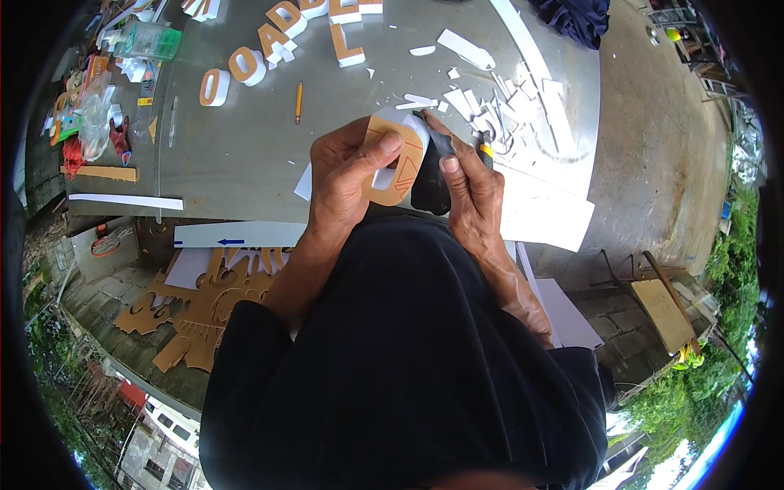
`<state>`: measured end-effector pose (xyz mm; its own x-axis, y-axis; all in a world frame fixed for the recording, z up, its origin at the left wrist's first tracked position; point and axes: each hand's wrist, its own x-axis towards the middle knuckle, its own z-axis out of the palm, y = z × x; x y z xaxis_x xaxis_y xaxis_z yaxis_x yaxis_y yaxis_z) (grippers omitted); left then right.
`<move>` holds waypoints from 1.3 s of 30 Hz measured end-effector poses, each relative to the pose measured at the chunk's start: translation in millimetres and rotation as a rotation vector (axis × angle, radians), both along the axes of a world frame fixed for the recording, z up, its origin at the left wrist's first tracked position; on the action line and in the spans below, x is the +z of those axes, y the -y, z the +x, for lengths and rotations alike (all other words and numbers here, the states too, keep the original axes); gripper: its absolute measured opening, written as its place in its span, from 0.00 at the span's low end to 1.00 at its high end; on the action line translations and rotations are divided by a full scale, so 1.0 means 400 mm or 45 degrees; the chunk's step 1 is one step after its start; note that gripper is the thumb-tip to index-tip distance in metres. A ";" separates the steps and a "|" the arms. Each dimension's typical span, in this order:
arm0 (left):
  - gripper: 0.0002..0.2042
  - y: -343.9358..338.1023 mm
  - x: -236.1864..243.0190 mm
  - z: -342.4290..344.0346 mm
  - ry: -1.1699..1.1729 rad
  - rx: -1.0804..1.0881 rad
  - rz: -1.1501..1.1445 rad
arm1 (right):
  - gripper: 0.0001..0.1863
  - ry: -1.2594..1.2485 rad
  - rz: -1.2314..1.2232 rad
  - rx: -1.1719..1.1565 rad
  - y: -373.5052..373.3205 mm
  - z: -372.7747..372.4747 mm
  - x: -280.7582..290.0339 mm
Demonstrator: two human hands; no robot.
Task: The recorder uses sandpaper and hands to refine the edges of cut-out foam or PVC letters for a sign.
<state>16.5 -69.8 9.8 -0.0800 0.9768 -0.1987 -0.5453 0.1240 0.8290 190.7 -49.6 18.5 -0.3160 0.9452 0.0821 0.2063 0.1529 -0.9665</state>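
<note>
My left hand (347,175) grips a foam letter (398,163) with a tan face and a white core, its thumb pressed on the top rim. My right hand (469,184) holds a black-handled cutter (431,184) with a yellow tip against the letter's right side. Both hands are over the near edge of a grey metal table (245,147). My dark sleeves and shirt fill the lower middle of the view.
Finished tan-and-white letters (245,65) lie in an arc at the table's far side, with a pencil (299,102) near them. White foam scraps (506,110) are heaped to the right. A white sheet (543,216) hangs off the table edge. Tan cut-out boards (196,306) lie on the ground at left.
</note>
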 end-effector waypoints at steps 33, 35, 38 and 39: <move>0.15 -0.002 -0.015 -0.039 -0.025 0.000 0.099 | 0.17 0.059 0.020 -0.103 0.000 0.043 0.000; 0.15 0.000 -0.010 -0.037 -0.026 -0.010 0.096 | 0.18 0.022 0.033 -0.027 -0.001 0.029 0.000; 0.14 0.002 -0.013 -0.027 -0.037 -0.014 0.086 | 0.19 0.028 0.013 0.015 0.000 0.013 0.001; 0.14 0.003 -0.015 -0.023 -0.048 -0.013 0.078 | 0.19 0.039 0.007 0.028 -0.002 0.008 0.001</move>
<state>7.5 -71.0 3.9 -0.0762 0.9878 -0.1357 -0.5125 0.0780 0.8551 194.1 -49.0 18.8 -0.3389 0.9376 0.0773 0.2328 0.1632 -0.9587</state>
